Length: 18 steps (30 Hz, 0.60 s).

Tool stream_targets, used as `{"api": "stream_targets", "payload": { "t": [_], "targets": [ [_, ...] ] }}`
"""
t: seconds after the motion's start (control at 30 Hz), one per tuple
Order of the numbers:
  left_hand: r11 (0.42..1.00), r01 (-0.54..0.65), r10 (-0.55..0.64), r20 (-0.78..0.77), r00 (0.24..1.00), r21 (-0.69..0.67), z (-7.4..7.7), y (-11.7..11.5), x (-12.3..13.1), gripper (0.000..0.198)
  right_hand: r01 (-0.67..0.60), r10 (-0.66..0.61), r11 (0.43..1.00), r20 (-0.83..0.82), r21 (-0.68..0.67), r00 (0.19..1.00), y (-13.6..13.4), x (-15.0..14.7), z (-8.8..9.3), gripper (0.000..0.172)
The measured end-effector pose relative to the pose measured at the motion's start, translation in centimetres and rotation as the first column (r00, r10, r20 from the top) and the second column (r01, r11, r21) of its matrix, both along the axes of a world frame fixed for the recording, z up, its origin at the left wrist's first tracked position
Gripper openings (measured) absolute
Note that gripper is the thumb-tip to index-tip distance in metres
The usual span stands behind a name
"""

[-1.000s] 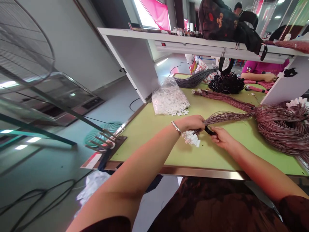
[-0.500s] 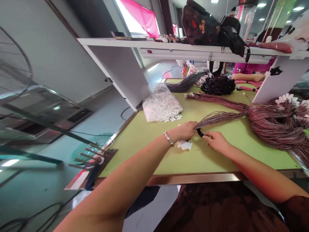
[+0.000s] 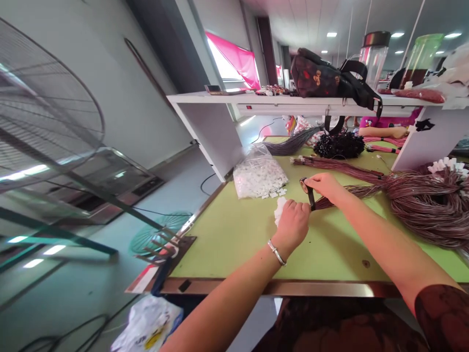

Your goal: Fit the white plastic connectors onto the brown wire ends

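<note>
My left hand [image 3: 293,222] is closed round the end of a bundle of reddish-brown wires [image 3: 351,191], with its white connectors [image 3: 280,209] sticking out past my fist. My right hand [image 3: 324,185] pinches a black band [image 3: 310,194] stretched upright beside the bundle, just right of my left fist. The bundle runs right across the green table [image 3: 238,234] into a large heap of the same wires [image 3: 428,205].
A clear bag of white connectors [image 3: 258,175] lies at the table's far left. Behind it are grey wires [image 3: 289,144], black parts [image 3: 339,144] and another person's hand [image 3: 397,132]. A white shelf [image 3: 278,100] carries a dark bag [image 3: 322,76]. A fan guard [image 3: 44,98] stands left.
My left hand turned over and now grips the bundle end from the near side. My right hand rose over the bundle, pulling the black band up. The view tilted upward.
</note>
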<state>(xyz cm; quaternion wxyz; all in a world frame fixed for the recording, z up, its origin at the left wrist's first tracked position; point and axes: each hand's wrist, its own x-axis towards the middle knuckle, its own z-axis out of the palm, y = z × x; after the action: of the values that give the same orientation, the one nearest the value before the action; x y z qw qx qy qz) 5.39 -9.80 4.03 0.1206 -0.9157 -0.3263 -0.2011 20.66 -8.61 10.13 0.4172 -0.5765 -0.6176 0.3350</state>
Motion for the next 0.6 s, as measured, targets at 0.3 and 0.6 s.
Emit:
{"api": "stream_targets", "payload": {
  "t": [0.3, 0.6],
  "targets": [
    [0.817, 0.049, 0.081, 0.199, 0.977, -0.574, 2.2, 1.9, -0.6, 0.016, 0.248, -0.420, 0.883, 0.435, 0.399, 0.796, -2.6, 1.0, -2.1, 0.037],
    [0.205, 0.460, 0.188, 0.496, 0.848, -0.864, 2.8, 3.0, -0.5, 0.017, 0.094, -0.101, 0.995, -0.208, -0.042, 0.973, -5.9, -0.5, -7.1, 0.046]
  ]
}}
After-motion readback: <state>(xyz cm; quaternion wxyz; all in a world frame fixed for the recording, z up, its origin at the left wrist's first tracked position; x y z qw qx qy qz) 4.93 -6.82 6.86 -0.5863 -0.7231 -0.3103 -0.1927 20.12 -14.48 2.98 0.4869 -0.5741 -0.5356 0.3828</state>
